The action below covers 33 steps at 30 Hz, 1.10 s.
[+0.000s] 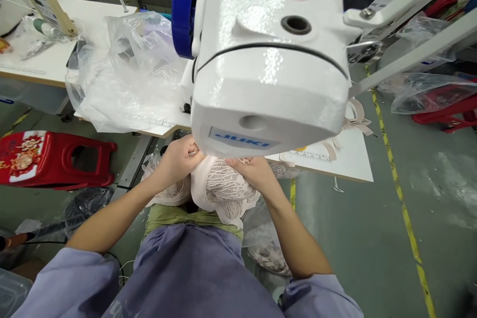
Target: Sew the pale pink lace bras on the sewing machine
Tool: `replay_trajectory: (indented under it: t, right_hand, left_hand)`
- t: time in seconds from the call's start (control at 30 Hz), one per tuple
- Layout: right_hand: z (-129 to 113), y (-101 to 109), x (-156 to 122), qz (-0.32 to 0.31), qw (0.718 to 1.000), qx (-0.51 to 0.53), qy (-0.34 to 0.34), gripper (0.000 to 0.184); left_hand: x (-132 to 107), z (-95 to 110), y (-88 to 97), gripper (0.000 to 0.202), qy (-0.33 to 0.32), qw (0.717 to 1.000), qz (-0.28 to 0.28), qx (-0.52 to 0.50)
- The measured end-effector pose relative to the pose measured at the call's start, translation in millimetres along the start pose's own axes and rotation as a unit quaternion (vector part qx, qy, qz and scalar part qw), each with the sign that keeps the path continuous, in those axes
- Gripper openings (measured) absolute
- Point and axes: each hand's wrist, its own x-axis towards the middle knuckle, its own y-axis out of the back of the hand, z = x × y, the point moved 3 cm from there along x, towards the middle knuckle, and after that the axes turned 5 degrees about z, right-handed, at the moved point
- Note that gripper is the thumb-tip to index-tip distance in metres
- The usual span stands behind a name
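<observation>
A pale pink lace bra [227,186] with rounded cups hangs over my lap, just in front of the white sewing machine [268,99]. My left hand [181,156] pinches the bra's edge under the left side of the machine head. On the other side, my right hand [253,171] is closed on the bra's upper edge, with the fingers partly covered by the machine head. The needle area is hidden behind the machine head.
Clear plastic bags [130,74] cover the table on the left. Beige straps [356,117] lie on the right tabletop [350,159]. A red stool [89,159] stands at left on the floor, and a metal bar [413,52] slants across the upper right.
</observation>
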Motion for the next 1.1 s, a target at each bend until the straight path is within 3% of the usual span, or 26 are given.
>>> replay_trajectory:
  t: [0.2,0.3,0.37,0.47,0.53,0.67,0.9,1.0,1.1]
  right_hand:
    - [26,-5,5,0.016,0.996,0.079,-0.029,0.047]
    - [57,-25,-4,-0.015,0.982,0.189,-0.016,0.084]
    - [77,-43,-16,-0.097,0.970,0.222,0.004,0.100]
    - [103,-64,-41,-0.225,0.949,0.217,-0.026,0.084]
    - [116,-68,-55,-0.249,0.935,0.238,-0.085,0.063]
    - [128,-59,-71,-0.181,0.916,0.313,-0.171,0.053]
    - [121,-39,-86,-0.060,0.919,0.349,-0.174,0.049]
    - [116,-30,-93,-0.041,0.926,0.343,-0.155,0.048]
    - [106,-16,-99,-0.042,0.939,0.322,-0.115,0.046]
  left_hand:
    - [0,-1,-1.1,0.013,-0.007,1.000,-0.007,0.000]
    - [0,-3,1.5,0.013,-0.002,1.000,-0.009,0.003]
    - [0,-6,4.5,0.012,0.008,1.000,-0.007,0.008]
    - [-1,-7,8.2,0.013,0.010,1.000,-0.006,0.017]
    - [-2,-7,9.6,0.015,0.011,1.000,-0.005,0.022]
    - [-4,-6,10.0,0.016,0.041,0.999,-0.015,0.019]
    - [-7,-5,10.3,0.015,0.028,0.998,-0.030,0.049]
    - [-14,-3,13.7,0.014,-0.007,0.996,0.010,0.083]
    - [-29,13,16.5,0.010,-0.088,0.986,0.090,0.110]
